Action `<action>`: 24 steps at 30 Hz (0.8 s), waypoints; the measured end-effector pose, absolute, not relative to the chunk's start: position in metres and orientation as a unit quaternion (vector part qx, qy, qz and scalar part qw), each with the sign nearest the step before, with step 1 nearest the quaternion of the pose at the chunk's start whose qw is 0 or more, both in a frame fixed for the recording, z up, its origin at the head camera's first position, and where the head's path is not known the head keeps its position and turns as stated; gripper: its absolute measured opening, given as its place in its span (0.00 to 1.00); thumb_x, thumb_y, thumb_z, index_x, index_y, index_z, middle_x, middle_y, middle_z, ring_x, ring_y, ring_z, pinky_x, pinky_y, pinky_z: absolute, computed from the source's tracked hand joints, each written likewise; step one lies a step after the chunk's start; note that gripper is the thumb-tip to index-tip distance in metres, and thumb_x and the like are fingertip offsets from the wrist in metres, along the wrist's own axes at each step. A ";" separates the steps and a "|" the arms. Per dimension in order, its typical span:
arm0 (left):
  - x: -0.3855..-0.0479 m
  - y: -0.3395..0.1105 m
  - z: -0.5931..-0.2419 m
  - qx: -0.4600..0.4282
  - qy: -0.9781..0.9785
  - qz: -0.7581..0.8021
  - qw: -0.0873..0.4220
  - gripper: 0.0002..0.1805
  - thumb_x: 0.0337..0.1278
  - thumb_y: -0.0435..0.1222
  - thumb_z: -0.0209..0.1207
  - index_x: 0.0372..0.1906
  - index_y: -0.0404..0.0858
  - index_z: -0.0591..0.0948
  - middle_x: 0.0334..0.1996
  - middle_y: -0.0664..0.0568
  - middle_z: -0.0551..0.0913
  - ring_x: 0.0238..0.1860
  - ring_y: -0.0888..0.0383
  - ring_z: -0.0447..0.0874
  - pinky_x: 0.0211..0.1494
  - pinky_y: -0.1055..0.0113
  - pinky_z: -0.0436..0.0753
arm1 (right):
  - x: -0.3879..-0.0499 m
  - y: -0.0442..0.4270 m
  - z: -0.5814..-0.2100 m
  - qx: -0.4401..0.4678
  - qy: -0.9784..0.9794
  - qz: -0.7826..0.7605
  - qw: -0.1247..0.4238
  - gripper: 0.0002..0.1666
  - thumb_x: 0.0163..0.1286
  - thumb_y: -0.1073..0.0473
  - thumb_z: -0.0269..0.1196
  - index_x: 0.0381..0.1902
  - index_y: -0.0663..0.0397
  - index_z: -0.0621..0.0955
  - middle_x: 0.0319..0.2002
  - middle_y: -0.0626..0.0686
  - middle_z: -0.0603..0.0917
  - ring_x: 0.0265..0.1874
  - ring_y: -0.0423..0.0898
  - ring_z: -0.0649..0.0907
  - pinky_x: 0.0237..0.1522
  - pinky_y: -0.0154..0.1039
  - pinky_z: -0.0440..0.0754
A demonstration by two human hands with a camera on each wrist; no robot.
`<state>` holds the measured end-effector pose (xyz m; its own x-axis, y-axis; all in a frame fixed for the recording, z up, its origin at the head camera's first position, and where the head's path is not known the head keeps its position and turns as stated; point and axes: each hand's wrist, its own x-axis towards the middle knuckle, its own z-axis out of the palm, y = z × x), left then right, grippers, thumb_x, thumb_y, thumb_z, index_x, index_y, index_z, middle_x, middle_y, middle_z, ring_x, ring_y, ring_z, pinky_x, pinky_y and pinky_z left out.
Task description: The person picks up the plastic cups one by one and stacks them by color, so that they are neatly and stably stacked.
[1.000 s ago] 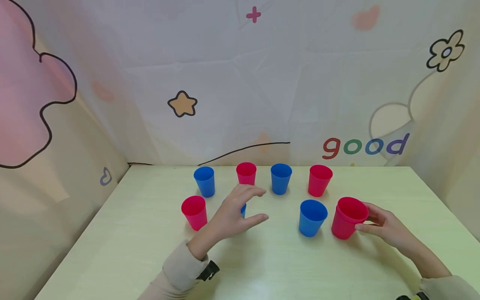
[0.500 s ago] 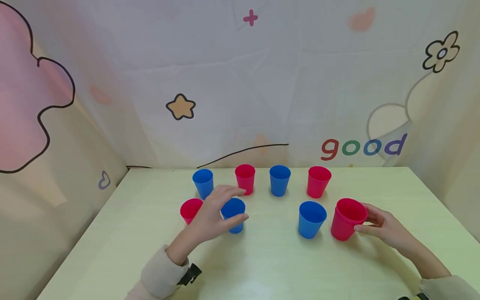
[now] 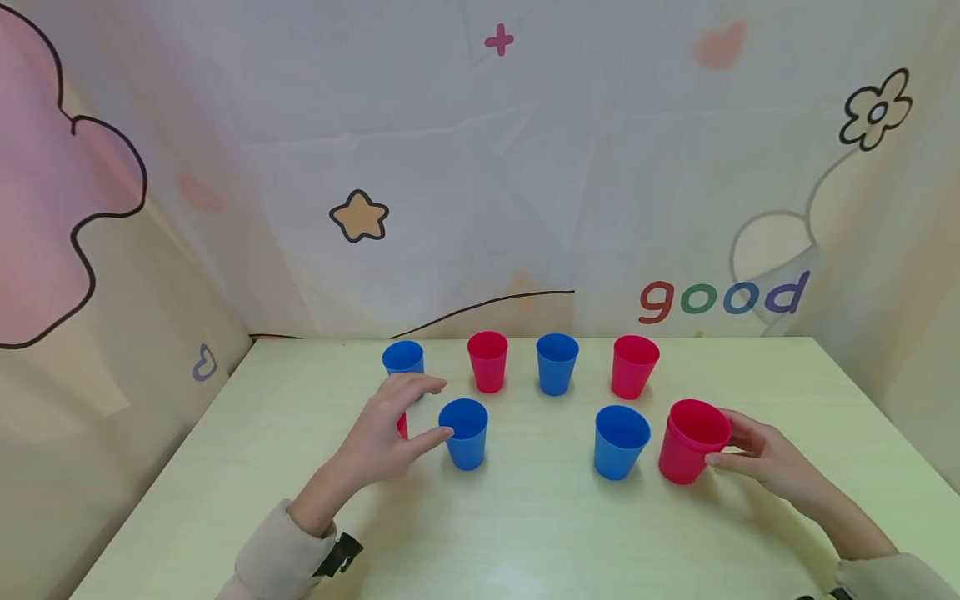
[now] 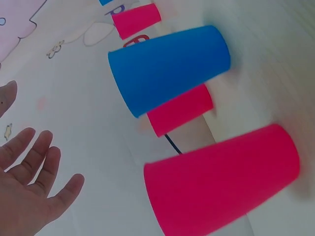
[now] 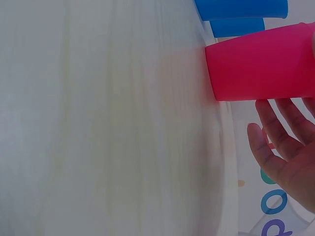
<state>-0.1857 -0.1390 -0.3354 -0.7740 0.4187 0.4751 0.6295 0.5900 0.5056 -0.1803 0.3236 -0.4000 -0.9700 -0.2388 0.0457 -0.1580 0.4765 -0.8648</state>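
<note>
In the head view the left hand [image 3: 372, 431] hovers with fingers and thumb spread, holding nothing. It partly hides a front red cup [image 3: 402, 426], while a blue cup [image 3: 467, 442] stands just right of its thumb. In the left wrist view that hand [image 4: 37, 184] is apart from the red cup [image 4: 224, 182] and blue cup [image 4: 170, 66]. The right hand [image 3: 776, 458] holds the right side of two nested red cups [image 3: 682, 454] between thumb and fingers. The right wrist view has its fingers [image 5: 275, 135] at the red wall [image 5: 261, 66].
Another blue cup [image 3: 621, 446] stands left of the nested pair. Along the back of the pale table [image 3: 525, 533] are a blue cup [image 3: 402, 358], a red cup [image 3: 487, 363], a blue cup [image 3: 557, 367] and a red cup [image 3: 634, 368]. A printed cloth [image 3: 465, 183] hangs behind.
The left hand has moved left, away from the middle, uncovering the front-left blue cup and covering most of the front red one. The right hand stays at the nested red cups.
</note>
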 end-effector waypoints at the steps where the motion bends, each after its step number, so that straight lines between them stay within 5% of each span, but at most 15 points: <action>1: -0.186 -0.142 -0.336 -0.294 -0.880 -0.338 0.157 0.29 0.42 0.37 0.69 0.55 0.37 0.74 0.51 0.49 0.75 0.55 0.52 0.69 0.48 0.53 0.77 | -0.180 0.323 -0.400 -0.116 0.859 -0.498 0.040 0.40 0.59 0.59 0.64 0.63 0.69 0.59 0.49 0.47 0.75 0.41 0.33 0.77 0.39 0.36 0.79; 7: -0.189 -0.156 -0.340 -0.265 -0.889 -0.336 0.161 0.31 0.40 0.35 0.70 0.54 0.36 0.73 0.52 0.46 0.75 0.55 0.49 0.69 0.47 0.51 0.77 | -0.180 0.324 -0.401 -0.120 0.858 -0.498 0.036 0.39 0.60 0.59 0.63 0.63 0.69 0.60 0.46 0.35 0.74 0.41 0.31 0.76 0.39 0.35 0.79; 15: -0.195 -0.172 -0.350 -0.225 -0.907 -0.328 0.141 0.33 0.40 0.38 0.70 0.57 0.37 0.72 0.54 0.45 0.73 0.57 0.47 0.66 0.48 0.48 0.76 | -0.181 0.324 -0.400 -0.119 0.862 -0.491 0.039 0.39 0.60 0.60 0.63 0.63 0.69 0.60 0.53 0.64 0.73 0.41 0.33 0.77 0.39 0.36 0.79; 24: -0.204 -0.194 -0.355 -0.212 -0.915 -0.323 0.116 0.37 0.38 0.39 0.71 0.59 0.37 0.69 0.58 0.44 0.69 0.59 0.45 0.63 0.52 0.44 0.71 | -0.181 0.324 -0.400 -0.118 0.862 -0.493 0.037 0.39 0.59 0.59 0.64 0.63 0.69 0.60 0.51 0.57 0.75 0.41 0.34 0.77 0.39 0.36 0.79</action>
<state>-0.2036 -0.1940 -0.3552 -0.8835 0.3127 0.3488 0.4624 0.7016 0.5421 -0.1806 0.3243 -0.4003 -0.9696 -0.2390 0.0529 -0.1668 0.4871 -0.8573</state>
